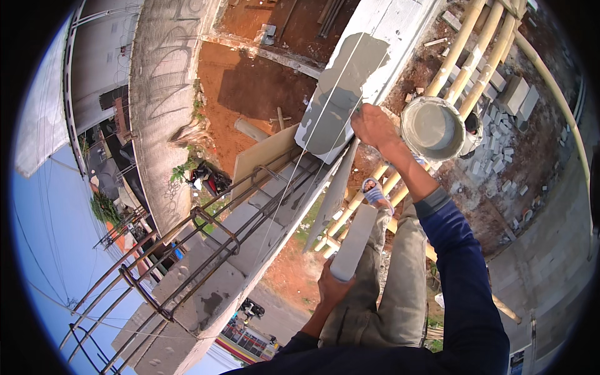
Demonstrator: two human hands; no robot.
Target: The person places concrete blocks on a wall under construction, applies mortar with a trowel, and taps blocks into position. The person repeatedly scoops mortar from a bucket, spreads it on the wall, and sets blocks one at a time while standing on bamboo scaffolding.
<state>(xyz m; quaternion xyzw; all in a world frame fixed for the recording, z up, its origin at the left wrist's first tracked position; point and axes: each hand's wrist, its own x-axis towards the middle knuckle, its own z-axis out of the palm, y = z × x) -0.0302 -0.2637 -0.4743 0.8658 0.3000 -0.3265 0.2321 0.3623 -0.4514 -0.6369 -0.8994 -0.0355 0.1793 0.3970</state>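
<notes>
Mortar (372,53) is only partly coating the wall (409,22). Left hand (334,284) is holding a block (355,244); right hand (375,127) is looking clenched, contents unclear.

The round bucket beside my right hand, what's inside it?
Inside the bucket is smooth grey paste, probably mortar. The bucket's bottom and anything sunk beneath the paste are covered, so I can't tell.

We cannot make out what, if anything, the right hand (375,127) holds, the pale rectangular block (354,244) hides part of the left hand (333,289), the mortar bucket (432,128) partly covers a second bucket (478,135), and the lower edge cuts off the rebar cage (219,228).
</notes>
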